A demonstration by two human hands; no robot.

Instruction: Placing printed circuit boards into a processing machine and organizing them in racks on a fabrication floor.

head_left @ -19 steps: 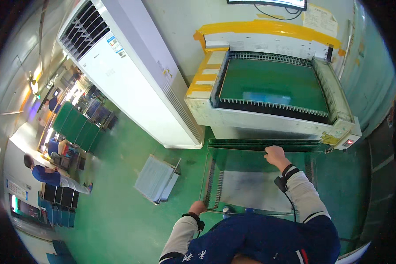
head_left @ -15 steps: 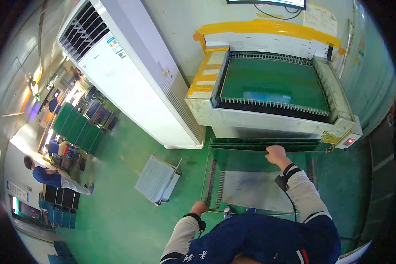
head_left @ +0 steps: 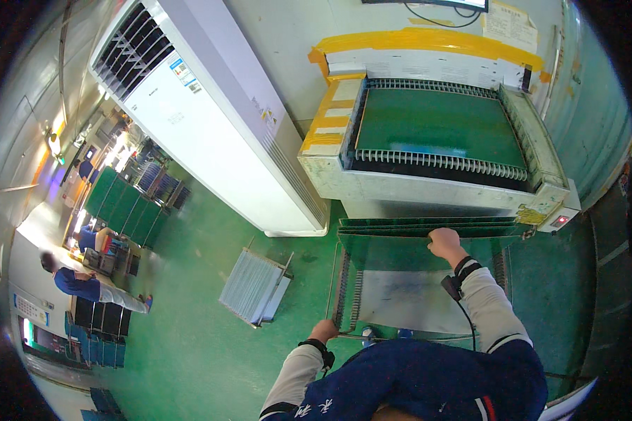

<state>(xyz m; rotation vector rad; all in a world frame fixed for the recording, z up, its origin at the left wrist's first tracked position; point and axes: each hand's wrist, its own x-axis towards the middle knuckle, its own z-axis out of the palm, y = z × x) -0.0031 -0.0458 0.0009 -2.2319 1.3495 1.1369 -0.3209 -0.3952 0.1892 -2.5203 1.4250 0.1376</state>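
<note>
Several thin green boards stand upright at the far end of a wire rack (head_left: 340, 293) in front of me. My right hand (head_left: 448, 245) is closed on the top edge of the nearest green board (head_left: 400, 254), right of its middle. That board looks partly see-through. My left hand (head_left: 324, 330) is wrapped round the rack's near left corner rail. Beyond the rack, another green board (head_left: 435, 119) lies flat on the rollers of a pale metal conveyor machine (head_left: 428, 195). The board's lower edge is hard to make out.
A tall white air conditioner (head_left: 218, 126) stands left of the machine. On the green floor sits a small rack of pale sheets (head_left: 254, 286). A co-worker (head_left: 84, 282) stands far left, near more racks. A red-lit switch (head_left: 560, 220) is at the machine's right corner.
The flat board on the conveyor has slid slightly away from me, and its reflection has faded. Both my hands keep their grips. The view has shifted slightly.
</note>
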